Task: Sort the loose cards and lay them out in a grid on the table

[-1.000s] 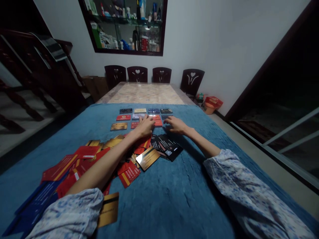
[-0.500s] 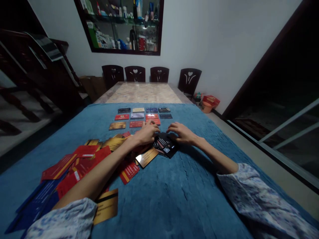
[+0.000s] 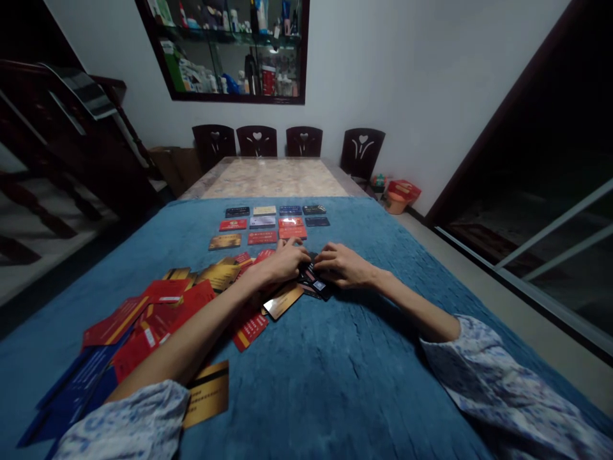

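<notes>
Several black cards (image 3: 317, 285) with white print and a small square code lie in a loose pile on the blue cloth. My left hand (image 3: 287, 260) bends its fingers over the pile's left side. From the right, my right hand (image 3: 342, 265) presses curled fingers on the same cards, and both hands hide part of them. Close below my left hand are a gold card (image 3: 283, 301) and a red card (image 3: 251, 332). Beyond the hands, small stacks of cards stand in rows, among them a red stack (image 3: 292, 229) and a brown-gold one (image 3: 225, 241).
Under my left forearm spreads a heap of red cards (image 3: 115, 321), blue cards (image 3: 81, 377) and gold cards (image 3: 218, 275). Another gold card (image 3: 209, 395) lies by my left sleeve. The blue cloth (image 3: 383, 383) covers the near table; dark chairs (image 3: 363, 153) stand at the far end.
My right hand has moved left and closed over the black cards, and my left hand has shifted slightly right. The black pile is now narrower, squeezed between the hands.
</notes>
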A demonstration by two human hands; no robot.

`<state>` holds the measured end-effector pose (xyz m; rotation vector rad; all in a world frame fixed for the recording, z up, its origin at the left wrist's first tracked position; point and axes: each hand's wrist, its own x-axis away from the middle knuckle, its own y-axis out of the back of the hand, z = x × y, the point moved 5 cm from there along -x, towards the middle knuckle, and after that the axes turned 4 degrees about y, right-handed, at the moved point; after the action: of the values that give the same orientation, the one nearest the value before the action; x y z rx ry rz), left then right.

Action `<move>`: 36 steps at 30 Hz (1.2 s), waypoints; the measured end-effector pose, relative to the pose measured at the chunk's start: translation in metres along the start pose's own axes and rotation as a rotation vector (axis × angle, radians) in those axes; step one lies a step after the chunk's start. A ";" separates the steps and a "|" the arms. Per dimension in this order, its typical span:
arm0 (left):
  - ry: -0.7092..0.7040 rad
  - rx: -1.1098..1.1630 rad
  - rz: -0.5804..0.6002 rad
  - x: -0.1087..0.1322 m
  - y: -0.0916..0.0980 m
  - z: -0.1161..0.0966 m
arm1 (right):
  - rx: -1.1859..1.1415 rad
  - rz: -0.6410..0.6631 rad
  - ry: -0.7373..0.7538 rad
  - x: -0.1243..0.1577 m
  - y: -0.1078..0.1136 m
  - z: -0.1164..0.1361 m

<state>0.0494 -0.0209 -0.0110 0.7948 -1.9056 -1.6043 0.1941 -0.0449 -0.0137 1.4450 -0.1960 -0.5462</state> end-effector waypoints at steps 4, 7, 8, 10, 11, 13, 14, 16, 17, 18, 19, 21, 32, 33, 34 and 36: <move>0.001 0.002 -0.005 -0.001 -0.004 0.001 | 0.017 0.040 -0.036 0.004 0.001 -0.004; 0.001 0.011 -0.007 -0.001 -0.005 0.001 | 0.018 0.040 -0.040 0.007 0.004 -0.008; 0.003 0.015 -0.007 -0.001 -0.004 0.001 | 0.020 0.038 -0.046 0.008 0.004 -0.010; 0.007 0.027 -0.010 -0.001 -0.004 0.000 | 0.031 0.030 -0.071 0.010 0.003 -0.016; 0.005 0.034 -0.013 -0.001 -0.004 0.000 | 0.042 0.026 -0.088 0.011 0.002 -0.019; -0.006 0.047 -0.023 -0.002 -0.005 0.000 | 0.068 0.021 -0.115 0.013 0.000 -0.024; -0.014 0.055 -0.030 -0.002 -0.005 0.000 | 0.079 0.020 -0.121 0.014 -0.002 -0.027; -0.036 0.076 -0.046 -0.003 -0.007 -0.001 | 0.092 0.021 -0.122 0.015 -0.005 -0.030; -0.045 0.087 -0.055 -0.004 -0.008 -0.001 | 0.092 0.021 -0.119 0.016 -0.005 -0.031; -0.048 0.095 -0.063 -0.004 -0.008 -0.001 | 0.089 0.019 -0.117 0.017 -0.006 -0.032; -0.044 0.097 -0.068 -0.004 -0.009 -0.001 | 0.082 0.017 -0.115 0.017 -0.006 -0.033; -0.029 0.087 -0.077 -0.003 -0.009 -0.002 | 0.063 0.015 -0.110 0.019 -0.005 -0.035; -0.084 0.008 -0.138 0.000 -0.006 -0.009 | 0.064 0.029 -0.029 0.023 0.005 -0.039; -0.092 0.000 -0.135 0.001 -0.006 -0.010 | 0.070 0.025 -0.020 0.023 0.006 -0.038; -0.102 -0.010 -0.130 0.001 -0.006 -0.010 | 0.078 0.019 -0.013 0.023 0.007 -0.038; -0.120 -0.026 -0.120 0.001 -0.006 -0.011 | 0.091 0.008 -0.003 0.024 0.008 -0.037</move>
<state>0.0576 -0.0301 -0.0148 0.8334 -1.9483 -1.7820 0.2330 -0.0234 -0.0153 1.5311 -0.2314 -0.5385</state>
